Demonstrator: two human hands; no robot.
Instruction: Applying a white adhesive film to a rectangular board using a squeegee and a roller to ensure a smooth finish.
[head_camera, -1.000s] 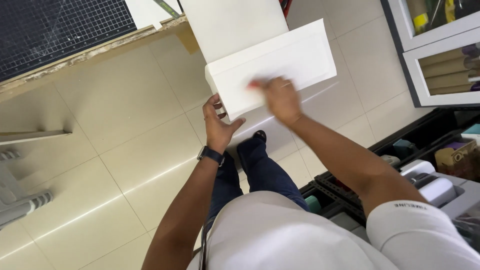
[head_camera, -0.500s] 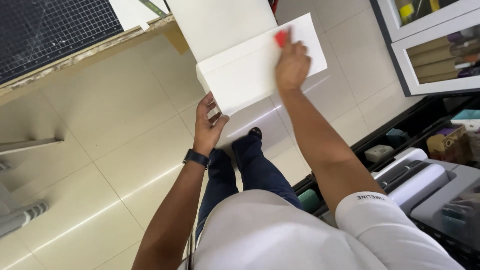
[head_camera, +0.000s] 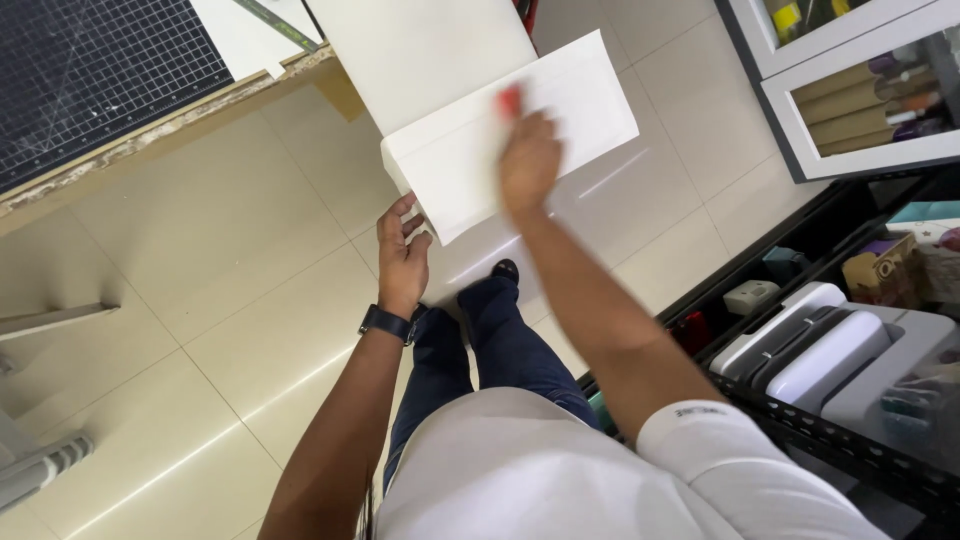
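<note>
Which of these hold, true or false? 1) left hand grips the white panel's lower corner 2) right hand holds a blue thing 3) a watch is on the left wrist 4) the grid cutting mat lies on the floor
1) The left hand grips the lower corner of the white panel: true.
2) The right hand holds a blue thing: false, the small object in it is red, pressed to the panel.
3) A watch is on the left wrist: true.
4) The cutting mat lies on the floor: false, it is on the table top.

White card (head_camera: 560, 120), small red object (head_camera: 511, 100), black gridded mat (head_camera: 90, 70), cream tiled floor (head_camera: 200, 250).
</note>
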